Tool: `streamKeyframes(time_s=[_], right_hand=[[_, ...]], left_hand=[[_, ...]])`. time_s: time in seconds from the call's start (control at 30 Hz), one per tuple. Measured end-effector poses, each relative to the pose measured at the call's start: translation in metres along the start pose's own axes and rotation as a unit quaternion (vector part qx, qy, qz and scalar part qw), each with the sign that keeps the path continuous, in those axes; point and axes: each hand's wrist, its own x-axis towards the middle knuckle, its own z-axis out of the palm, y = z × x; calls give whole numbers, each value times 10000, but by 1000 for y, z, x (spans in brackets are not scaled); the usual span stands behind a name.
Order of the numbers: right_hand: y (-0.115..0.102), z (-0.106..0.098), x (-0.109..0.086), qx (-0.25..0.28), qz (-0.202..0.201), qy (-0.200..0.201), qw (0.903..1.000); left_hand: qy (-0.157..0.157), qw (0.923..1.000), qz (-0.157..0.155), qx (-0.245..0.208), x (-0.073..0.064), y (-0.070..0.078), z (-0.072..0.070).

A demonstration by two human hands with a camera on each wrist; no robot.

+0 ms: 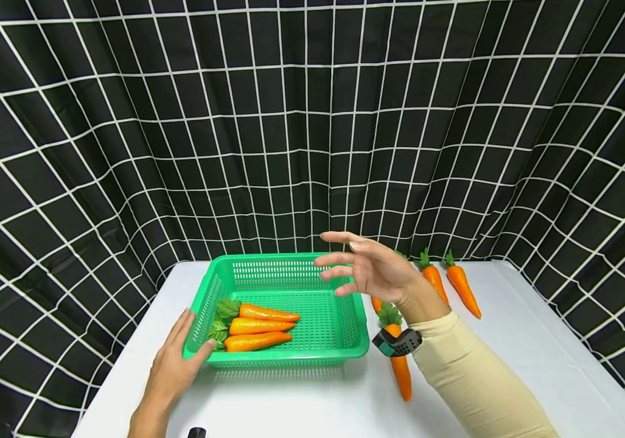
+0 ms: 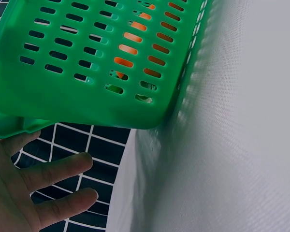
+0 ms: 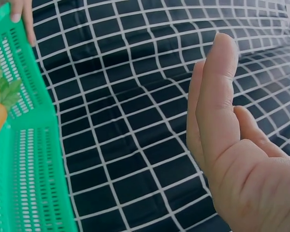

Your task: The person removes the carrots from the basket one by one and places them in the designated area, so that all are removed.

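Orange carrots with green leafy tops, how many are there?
7 at least: three orange carrots inside the green plastic basket, four more carrots on the white table to its right, one mostly behind the right hand. The hand may hide another.

A close-fitting cream sleeve (image 1: 476, 374), lightly creased, runs down the right arm (image 1: 417, 299) to a plain cuff (image 1: 437, 322); beside it, a black wrist device (image 1: 409, 342) with a teal patch (image 1: 386, 348). Left hand (image 1: 172, 362) and right hand (image 1: 380, 271) are bare.
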Motion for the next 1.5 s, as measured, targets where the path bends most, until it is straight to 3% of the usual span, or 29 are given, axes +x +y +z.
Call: streamKeyframes(time_s=[0.47,1.03,1.23,1.5], right_hand=[[15,-19,42,-75,448,349,9984],[43,-42,91,-318,821,-277,9957],[58,-53,107,-623,1129,-587,9899],[83,-71,124,-944,1898,-436,9763]], left_hand=[[50,10000,-35,-2,0,0,1],[70,10000,-55,16,0,0,1],[81,10000,-27,17,1,0,1],[140,9999,-26,16,1,0,2]])
